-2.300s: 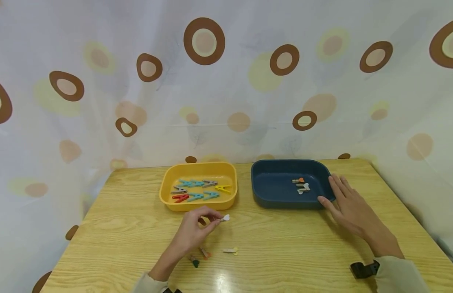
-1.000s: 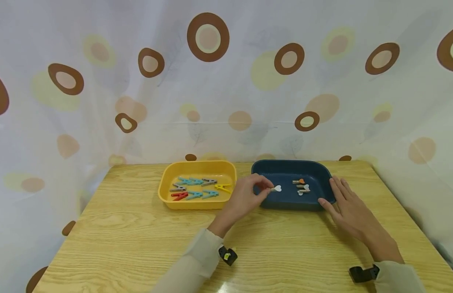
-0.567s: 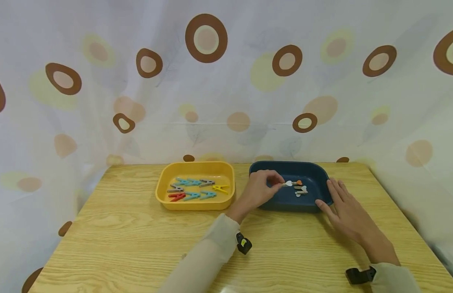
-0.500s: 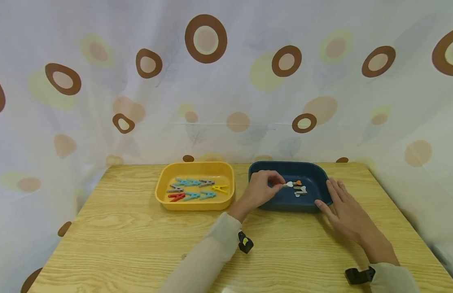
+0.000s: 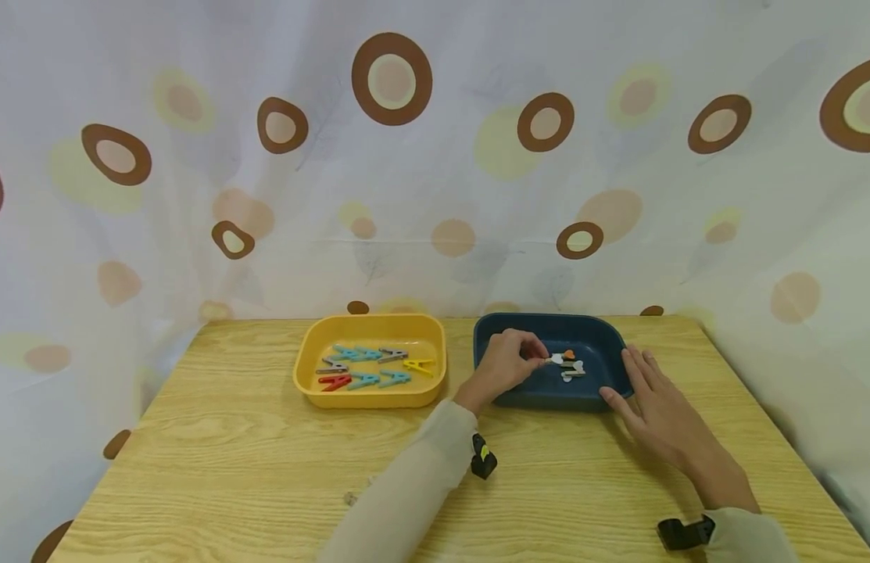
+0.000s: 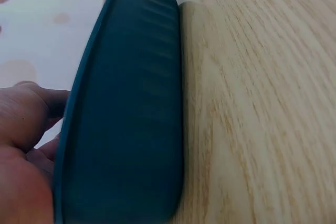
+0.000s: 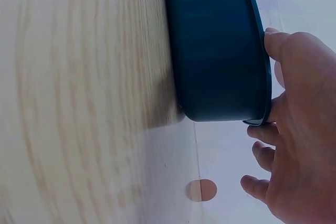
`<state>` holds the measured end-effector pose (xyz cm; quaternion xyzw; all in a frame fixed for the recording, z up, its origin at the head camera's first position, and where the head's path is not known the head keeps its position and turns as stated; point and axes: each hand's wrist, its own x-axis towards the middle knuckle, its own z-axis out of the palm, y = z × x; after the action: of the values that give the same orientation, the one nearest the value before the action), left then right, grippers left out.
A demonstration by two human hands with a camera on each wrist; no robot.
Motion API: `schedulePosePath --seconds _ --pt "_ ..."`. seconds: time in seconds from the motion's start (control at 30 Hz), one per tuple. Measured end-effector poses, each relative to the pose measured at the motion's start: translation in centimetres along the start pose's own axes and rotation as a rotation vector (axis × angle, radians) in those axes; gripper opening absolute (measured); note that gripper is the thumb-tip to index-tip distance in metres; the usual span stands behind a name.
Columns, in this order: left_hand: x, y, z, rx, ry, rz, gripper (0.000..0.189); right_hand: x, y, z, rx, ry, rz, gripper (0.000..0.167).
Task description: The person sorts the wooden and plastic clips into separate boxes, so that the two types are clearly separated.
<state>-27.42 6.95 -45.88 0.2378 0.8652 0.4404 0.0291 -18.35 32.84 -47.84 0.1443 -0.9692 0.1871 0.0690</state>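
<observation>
My left hand [image 5: 506, 363] is inside the dark blue tray [image 5: 596, 403]. Its thumb and fingertips pinch a small wooden clothespin with a white heart [image 5: 557, 359], held low over the tray floor. Right beside it lie a clothespin with an orange heart [image 5: 569, 355] and a few with white hearts [image 5: 574, 374]. My right hand [image 5: 658, 414] rests on the tray's right end, fingers extended. In the right wrist view the thumb touches the tray's rim [image 7: 261, 30] and the other fingers lie past the corner. The left wrist view hides the pinched clothespin behind the tray wall.
Left of the blue tray stands a yellow tray [image 5: 370, 399] with several plastic clothespins: light blue, grey, a red one [image 5: 334, 381] and a yellow one [image 5: 419, 366]. Small clothespin ends [image 5: 350, 498] show beside my left sleeve on the wooden table [image 5: 230, 469]. A patterned cloth hangs behind.
My left hand has carried the white-heart clothespin from the table in front of the yellow tray, rightward into the blue tray, beside the others. My right hand stays at the blue tray's end.
</observation>
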Motion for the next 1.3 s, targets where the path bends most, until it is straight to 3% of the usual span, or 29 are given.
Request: schedulePosePath --seconds 0.37,0.77,1.3 --pt "0.7 -0.2 0.8 0.029 -0.037 -0.090 0.006 -0.2 -0.2 0.0 0.021 -0.004 0.002 0.082" --pt "1.8 -0.1 1.5 0.134 -0.085 -0.128 0.006 -0.3 -0.1 0.0 0.020 0.010 0.005 0.082" --pt "2.7 -0.7 1.9 0.071 -0.107 -0.156 0.008 0.0 0.0 0.1 0.032 -0.013 0.020 0.082"
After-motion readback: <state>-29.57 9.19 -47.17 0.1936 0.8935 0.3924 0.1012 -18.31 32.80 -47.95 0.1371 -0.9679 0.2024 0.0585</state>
